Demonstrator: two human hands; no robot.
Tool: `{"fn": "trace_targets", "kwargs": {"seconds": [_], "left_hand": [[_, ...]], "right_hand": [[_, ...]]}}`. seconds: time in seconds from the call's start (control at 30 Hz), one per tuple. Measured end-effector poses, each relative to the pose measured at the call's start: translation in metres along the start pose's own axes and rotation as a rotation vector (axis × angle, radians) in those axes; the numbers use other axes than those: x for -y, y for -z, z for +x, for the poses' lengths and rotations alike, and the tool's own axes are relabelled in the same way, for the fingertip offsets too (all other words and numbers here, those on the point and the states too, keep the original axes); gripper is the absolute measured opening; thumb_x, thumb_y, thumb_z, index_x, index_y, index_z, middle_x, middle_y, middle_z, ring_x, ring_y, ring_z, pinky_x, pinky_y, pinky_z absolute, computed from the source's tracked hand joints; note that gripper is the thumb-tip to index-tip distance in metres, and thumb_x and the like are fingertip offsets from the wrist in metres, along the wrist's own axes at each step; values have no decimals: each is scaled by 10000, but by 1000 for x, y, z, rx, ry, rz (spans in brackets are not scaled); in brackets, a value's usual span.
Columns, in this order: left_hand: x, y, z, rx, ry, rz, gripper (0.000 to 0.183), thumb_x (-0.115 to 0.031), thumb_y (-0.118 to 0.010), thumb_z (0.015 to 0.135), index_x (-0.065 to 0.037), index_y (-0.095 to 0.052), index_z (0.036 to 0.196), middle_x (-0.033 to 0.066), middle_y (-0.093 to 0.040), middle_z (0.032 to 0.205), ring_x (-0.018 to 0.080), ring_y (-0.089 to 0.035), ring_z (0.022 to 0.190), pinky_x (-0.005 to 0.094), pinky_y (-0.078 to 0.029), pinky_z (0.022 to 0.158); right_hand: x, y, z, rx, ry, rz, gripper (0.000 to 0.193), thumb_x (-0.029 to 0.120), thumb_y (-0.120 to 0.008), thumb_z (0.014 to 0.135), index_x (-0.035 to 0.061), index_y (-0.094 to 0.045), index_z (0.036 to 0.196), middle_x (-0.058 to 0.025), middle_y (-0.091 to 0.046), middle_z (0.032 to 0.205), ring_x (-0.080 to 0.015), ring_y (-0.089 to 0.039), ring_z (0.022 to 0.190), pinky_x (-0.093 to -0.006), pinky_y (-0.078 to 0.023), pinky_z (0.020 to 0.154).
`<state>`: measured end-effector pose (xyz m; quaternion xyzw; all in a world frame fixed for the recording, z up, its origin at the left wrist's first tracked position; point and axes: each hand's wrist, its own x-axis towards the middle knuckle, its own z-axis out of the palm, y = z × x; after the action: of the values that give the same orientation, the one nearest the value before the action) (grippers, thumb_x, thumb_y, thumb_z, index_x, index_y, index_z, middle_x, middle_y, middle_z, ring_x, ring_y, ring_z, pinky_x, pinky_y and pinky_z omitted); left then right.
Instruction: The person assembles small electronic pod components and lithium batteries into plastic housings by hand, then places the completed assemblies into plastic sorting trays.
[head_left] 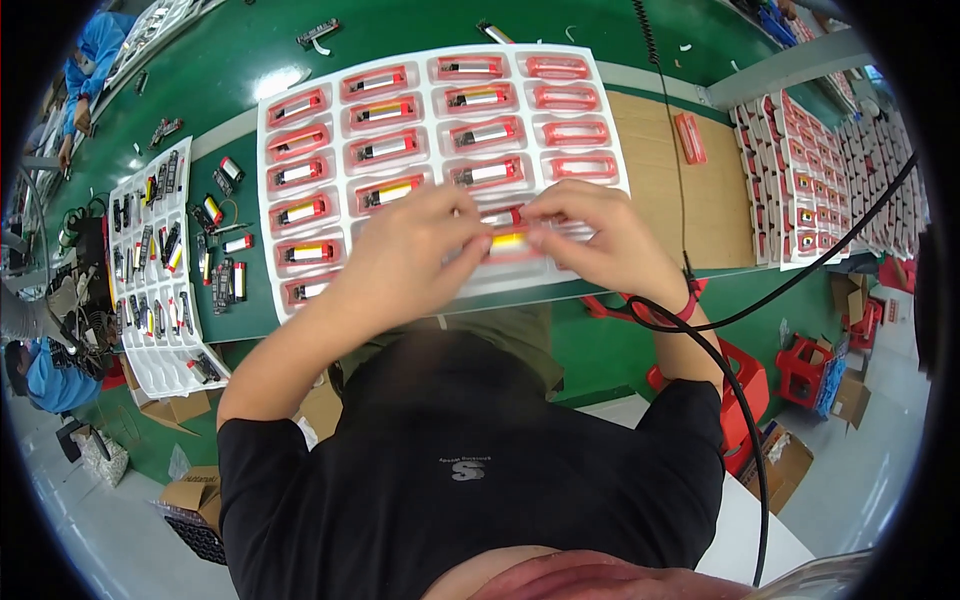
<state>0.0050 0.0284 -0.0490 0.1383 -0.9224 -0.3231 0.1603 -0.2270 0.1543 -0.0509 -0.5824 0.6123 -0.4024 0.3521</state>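
Observation:
A white moulded tray (435, 160) lies before me, its pockets holding clear red plastic shells. Many of the shells carry a small battery with a circuit board (385, 148); in the far right column the shells (567, 132) show no battery. Over the near part of the tray, my left hand (425, 240) and my right hand (595, 235) face each other. Their closed fingertips pinch the two ends of a small yellow-banded battery (508, 242) low over a red shell. The fingers partly cover it, so whether it sits fully inside cannot be seen.
At left, another white tray (150, 270) holds loose battery boards, with several more (228, 285) on the green table. A red shell (690, 138) rests on cardboard (650, 180) at right, beside stacked filled trays (800, 180). A black cable (735, 385) passes my right wrist.

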Motion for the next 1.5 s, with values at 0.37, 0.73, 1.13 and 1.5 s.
{"fn": "trace_targets", "kwargs": {"seconds": [0.37,0.73,1.13,1.5], "left_hand": [[5,-37,-6,6,-71,202,104,-131,-761,805,-68,-722,879,60,-607,897,267,-605,897,408,-458,815],[49,35,91,-366,26,-48,389,-105,-733,894,-41,-650,1269,139,-675,1185,260,-669,1049,371,-535,899],[45,28,116,-438,-109,-44,251,-24,-734,883,17,-720,1130,141,-749,1031,207,-743,867,312,-589,792],[77,-30,207,-144,-31,17,306,-174,-670,898,-25,-697,1164,151,-664,1147,265,-675,975,394,-564,851]], "right_hand": [[-98,60,227,-232,4,-772,317,288,-695,896,-4,-743,1010,-213,-740,963,-367,-723,864,-436,-570,806],[-21,74,154,-52,302,-183,193,99,-714,932,-36,-707,1069,-109,-710,887,-191,-665,734,-293,-538,683],[6,89,128,81,464,-237,201,69,-718,917,-16,-717,1099,-83,-694,956,-154,-667,748,-275,-537,667],[-13,138,133,-319,63,-162,189,64,-711,909,-15,-725,1080,-44,-723,937,-79,-660,833,-223,-521,718]]}}
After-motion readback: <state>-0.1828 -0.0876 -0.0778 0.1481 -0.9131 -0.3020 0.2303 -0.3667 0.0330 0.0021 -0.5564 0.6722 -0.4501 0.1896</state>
